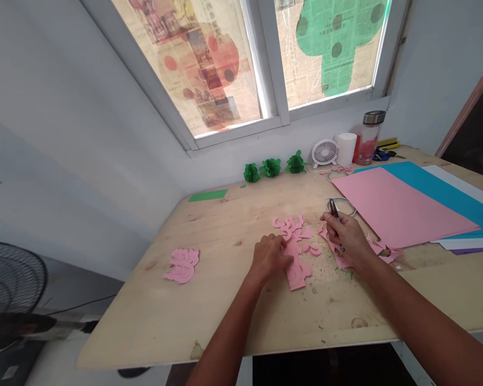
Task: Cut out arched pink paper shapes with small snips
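head view: we work at a pale wooden table (225, 225) beneath papered windows (221, 64), a black fan (12, 279) off to the left. the cut pink paper (298, 271) lies on the wood under our left hand (270, 257), its fingers bent onto the upper part; our right hand (344, 236), just beside the paper, grips scissors (333, 208) above more pink scraps.

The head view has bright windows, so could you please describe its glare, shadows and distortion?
Head view: glare whitens strips beside the window frame; the table shows only faint, soft shadows; wide-angle distortion makes the walls lean; small details on the pink cutouts look soft.
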Available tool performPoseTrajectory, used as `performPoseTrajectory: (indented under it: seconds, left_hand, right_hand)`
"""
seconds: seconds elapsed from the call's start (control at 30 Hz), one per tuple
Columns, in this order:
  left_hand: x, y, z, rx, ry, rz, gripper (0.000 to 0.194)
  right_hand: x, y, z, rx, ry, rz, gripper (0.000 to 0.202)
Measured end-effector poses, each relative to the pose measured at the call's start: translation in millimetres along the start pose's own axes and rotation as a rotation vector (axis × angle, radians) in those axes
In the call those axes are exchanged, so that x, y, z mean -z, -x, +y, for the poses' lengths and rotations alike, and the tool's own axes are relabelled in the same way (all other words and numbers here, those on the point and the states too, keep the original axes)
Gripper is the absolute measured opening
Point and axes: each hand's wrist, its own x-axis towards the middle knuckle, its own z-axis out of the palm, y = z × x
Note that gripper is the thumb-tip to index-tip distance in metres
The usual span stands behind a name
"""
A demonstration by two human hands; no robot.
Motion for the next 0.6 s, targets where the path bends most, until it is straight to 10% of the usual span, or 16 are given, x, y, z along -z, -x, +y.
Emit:
performPoseTrajectory:
  seconds: [0.27,0.6]
  left_hand:
    - [-3.7,10.3,2.8,0.033,0.163,0.044,0.008]
    - [28.5,11.6,-3.6,0.017,0.992,-0.028,0.017]
  right_hand:
    - [1.9,-1.1,4.3,-0.005,0.021,-0.051,0.032]
    - [-2.2,2.4,5.5,-0.044,0.087,-0.208,0.034]
